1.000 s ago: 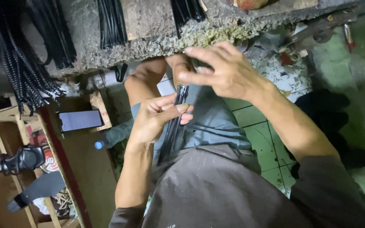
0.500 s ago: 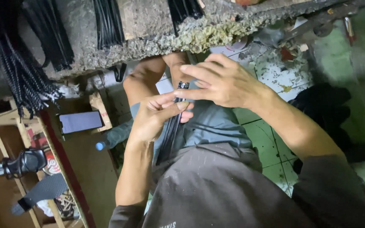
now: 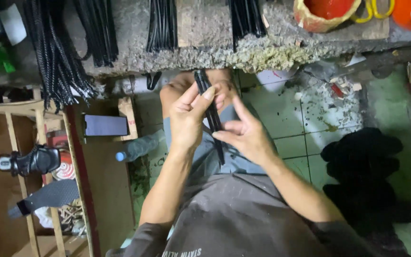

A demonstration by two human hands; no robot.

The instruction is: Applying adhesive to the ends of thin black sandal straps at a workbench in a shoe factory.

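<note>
Head view. Item: black strap [image 3: 210, 112], narrow and long, held above the lap between both hands, in front of the rough stone bench [image 3: 200, 47]. Left hand [image 3: 186, 119] clamped on its upper part; right hand [image 3: 243, 133] pinching it lower down. Long axis near upright in frame, top end toward the bench, lower end toward the body. Progress: strap in hand, seemingly mid-working; finished state not discernible. Black strap bundles [image 3: 58, 52] hang nearby.

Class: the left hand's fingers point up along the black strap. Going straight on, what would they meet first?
Probably the rough concrete ledge just beyond the black strap held by the left hand; depth is unclear.
</note>
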